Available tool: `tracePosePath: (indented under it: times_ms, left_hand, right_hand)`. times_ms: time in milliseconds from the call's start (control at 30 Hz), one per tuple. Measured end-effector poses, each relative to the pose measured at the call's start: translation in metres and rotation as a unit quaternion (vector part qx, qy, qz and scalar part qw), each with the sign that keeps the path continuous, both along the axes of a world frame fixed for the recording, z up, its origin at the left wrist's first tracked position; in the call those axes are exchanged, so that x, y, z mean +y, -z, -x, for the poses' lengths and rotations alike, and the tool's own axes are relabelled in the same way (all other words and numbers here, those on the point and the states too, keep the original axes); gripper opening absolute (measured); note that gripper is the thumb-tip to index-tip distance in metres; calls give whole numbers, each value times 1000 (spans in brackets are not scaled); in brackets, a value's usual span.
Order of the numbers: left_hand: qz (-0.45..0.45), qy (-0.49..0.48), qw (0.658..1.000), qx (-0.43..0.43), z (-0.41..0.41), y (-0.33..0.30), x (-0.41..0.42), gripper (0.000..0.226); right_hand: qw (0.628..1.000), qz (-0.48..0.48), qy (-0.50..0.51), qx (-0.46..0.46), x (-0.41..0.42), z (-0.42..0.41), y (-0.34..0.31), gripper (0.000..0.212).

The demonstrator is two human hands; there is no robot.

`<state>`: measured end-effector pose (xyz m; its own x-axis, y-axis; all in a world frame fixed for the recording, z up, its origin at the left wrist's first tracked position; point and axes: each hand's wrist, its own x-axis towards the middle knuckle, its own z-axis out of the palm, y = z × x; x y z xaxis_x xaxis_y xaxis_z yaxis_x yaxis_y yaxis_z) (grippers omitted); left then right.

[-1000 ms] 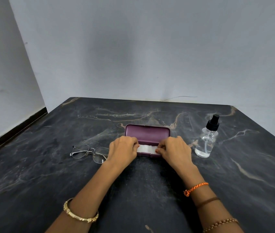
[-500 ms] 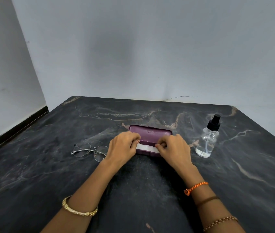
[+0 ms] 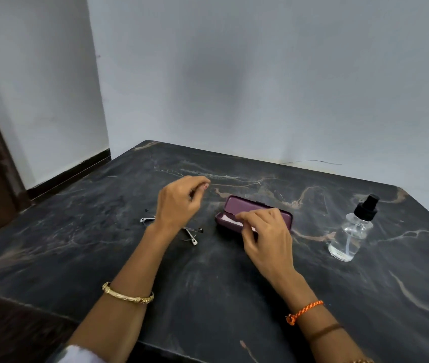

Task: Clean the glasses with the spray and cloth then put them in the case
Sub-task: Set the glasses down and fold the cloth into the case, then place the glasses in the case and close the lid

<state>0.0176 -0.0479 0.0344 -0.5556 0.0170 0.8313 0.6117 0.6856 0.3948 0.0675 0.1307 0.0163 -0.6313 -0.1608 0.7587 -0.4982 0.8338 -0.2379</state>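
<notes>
My right hand (image 3: 266, 237) reaches into the open case (image 3: 254, 214), thumb and forefinger pinched on the white cloth (image 3: 230, 220) that lies inside it. My left hand (image 3: 179, 203) is raised above the table (image 3: 208, 284), fingers loosely curled with thumb and fingertips close together; I cannot tell whether anything is between them. The glasses (image 3: 191, 233) lie on the table just beneath and behind my left wrist, partly hidden by it, with one temple tip poking out on the left and the frame end showing on the right, just beside the case. The purple case sits with its lid propped up on the far side, and only the cloth shows in it. The clear spray bottle (image 3: 351, 231) with its black pump top stands upright, well off to the right of the case. A gold bangle (image 3: 127, 296) circles my left forearm and an orange thread band (image 3: 304, 311) my right.
</notes>
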Motion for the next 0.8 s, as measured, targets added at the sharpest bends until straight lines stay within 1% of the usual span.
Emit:
tracePosePath:
  times_ms: [67, 133, 233, 300, 333, 400, 433, 500, 633, 800]
  left_hand:
    - [-42, -43, 998, -31, 4, 2, -19, 8]
    - [-86, -100, 988, -85, 9, 6, -40, 9]
    - [-155, -177, 951, -202, 18, 15, -73, 10]
    - [-173, -177, 926, -285, 21, 22, -94, 10]
    - [-173, -155, 916, -326, 21, 26, -102, 9]
    - [-146, -102, 902, -393, 19, 29, -112, 10]
    - [-125, -85, 899, -411, 18, 30, -115, 13]
    - [-110, -71, 901, -415, 17, 29, -115, 20]
    - [-82, -55, 900, -425, 16, 27, -114, 30]
    - [-53, -46, 894, -442, 16, 25, -114, 25]
  right_hand:
    - [1000, -5, -29, -2, -7, -2, 2, 20]
    - [999, -18, -43, -5, -13, -5, 5, 23]
    - [997, -61, -35, -10, -23, -8, 11, 27]
    - [995, -95, -22, -4, -29, -10, 14, 29]
    - [994, -109, -12, 0, -32, -10, 15, 28]
    - [992, -127, 16, 3, -38, -9, 14, 25]
    - [991, -133, 33, 1, -41, -7, 13, 22]
    - [988, -146, 58, -8, -47, -4, 11, 17]
    - [983, -163, 73, -34, -51, 0, 11, 13]
    - [984, -166, 59, -33, -50, 2, 13, 11]
